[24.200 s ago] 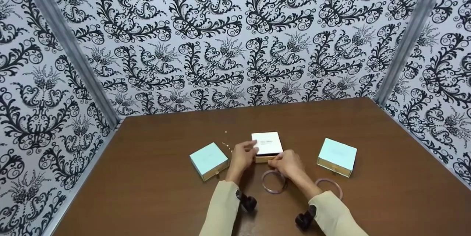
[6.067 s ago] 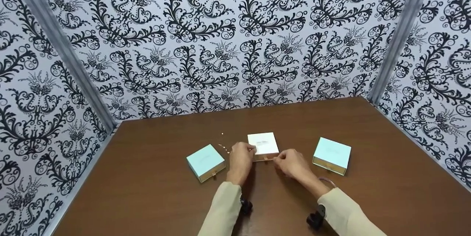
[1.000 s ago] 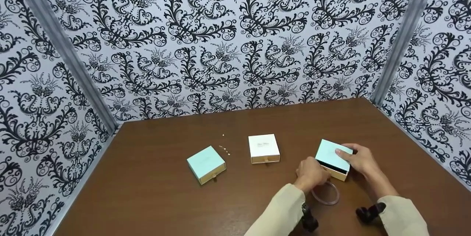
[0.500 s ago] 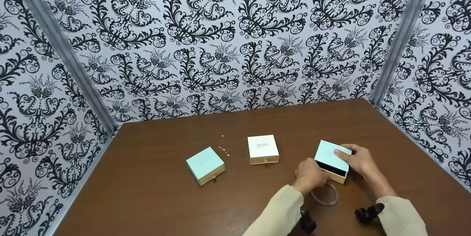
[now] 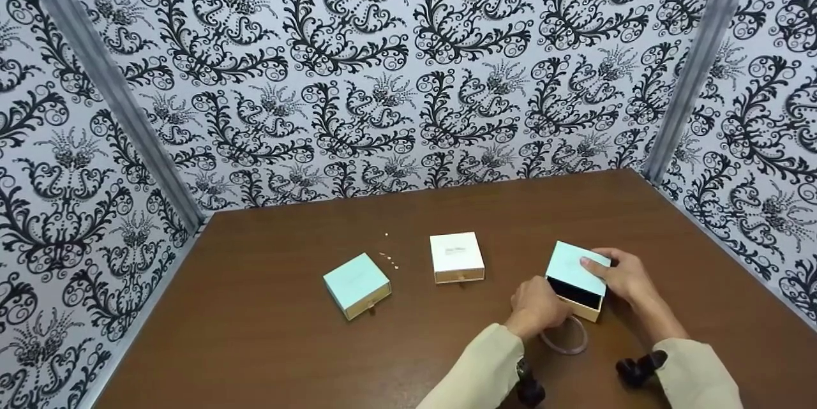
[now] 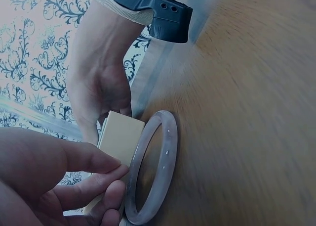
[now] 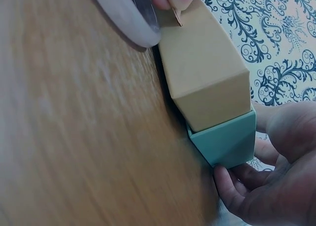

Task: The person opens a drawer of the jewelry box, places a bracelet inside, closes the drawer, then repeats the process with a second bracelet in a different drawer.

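At the right of the table stands a mint-green drawer box (image 5: 574, 262) with a cream drawer (image 7: 207, 58) partly pulled out, its dark inside showing. My left hand (image 5: 538, 304) pinches the small ribbon tab (image 7: 177, 17) on the drawer front between thumb and forefinger. From the other side my right hand (image 5: 629, 278) grips the box's outer sleeve, thumb on top and fingers along its far side and back. A pale lilac translucent bangle (image 6: 169, 161) lies on the table just in front of the drawer, close to my left fingers.
A white drawer box (image 5: 457, 252) stands mid-table, its drawer in. Another mint box (image 5: 357, 284) sits farther left, also with its drawer in. Between and behind them lies a thin strand with small pale pieces (image 5: 389, 259). Patterned panels (image 5: 383, 77) enclose the table's back and sides.
Both hands have gone from the white box to the right mint box. Its drawer has slid farther out toward me. The bangle once before the white box is no longer seen there.
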`<state>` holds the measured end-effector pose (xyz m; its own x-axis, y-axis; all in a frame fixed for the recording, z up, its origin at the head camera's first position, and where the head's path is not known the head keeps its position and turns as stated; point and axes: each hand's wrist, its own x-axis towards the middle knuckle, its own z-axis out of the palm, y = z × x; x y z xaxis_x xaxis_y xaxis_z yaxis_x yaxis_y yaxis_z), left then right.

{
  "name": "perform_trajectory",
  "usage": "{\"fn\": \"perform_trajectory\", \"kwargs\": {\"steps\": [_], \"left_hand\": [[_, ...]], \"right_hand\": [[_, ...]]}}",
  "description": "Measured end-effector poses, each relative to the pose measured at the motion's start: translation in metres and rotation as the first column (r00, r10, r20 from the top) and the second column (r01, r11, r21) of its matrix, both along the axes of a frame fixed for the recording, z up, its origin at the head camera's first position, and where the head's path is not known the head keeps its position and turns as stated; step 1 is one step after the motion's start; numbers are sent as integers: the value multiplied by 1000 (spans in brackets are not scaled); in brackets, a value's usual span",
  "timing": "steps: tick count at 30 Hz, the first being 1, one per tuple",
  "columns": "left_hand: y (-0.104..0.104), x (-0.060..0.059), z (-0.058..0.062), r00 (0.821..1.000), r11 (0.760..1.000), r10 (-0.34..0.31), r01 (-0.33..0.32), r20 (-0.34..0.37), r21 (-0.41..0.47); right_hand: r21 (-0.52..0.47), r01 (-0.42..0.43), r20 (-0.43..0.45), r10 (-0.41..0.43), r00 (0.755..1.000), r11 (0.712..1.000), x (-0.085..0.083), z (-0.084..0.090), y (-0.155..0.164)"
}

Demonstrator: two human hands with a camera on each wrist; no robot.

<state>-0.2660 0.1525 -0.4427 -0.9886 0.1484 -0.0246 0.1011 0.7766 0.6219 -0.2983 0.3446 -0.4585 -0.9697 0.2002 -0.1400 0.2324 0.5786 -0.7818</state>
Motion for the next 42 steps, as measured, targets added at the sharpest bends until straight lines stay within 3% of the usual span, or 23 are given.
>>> {"fn": "perform_trajectory", "kwargs": {"steps": [16, 31, 42], "left_hand": [[-5, 2, -2, 999, 999, -23, 21, -47, -33], [-12, 12, -1, 999, 998, -48, 47, -22, -53], [-16, 16, -2, 995, 996, -60, 54, -80, -74]], "right_hand": [[-21, -2, -26, 1, 1000, 1000, -1, 2, -3], [-19, -15, -13, 15, 1000, 1000, 0, 0, 0], [-10, -13, -38, 13, 999, 1000, 1, -2, 0]]}}
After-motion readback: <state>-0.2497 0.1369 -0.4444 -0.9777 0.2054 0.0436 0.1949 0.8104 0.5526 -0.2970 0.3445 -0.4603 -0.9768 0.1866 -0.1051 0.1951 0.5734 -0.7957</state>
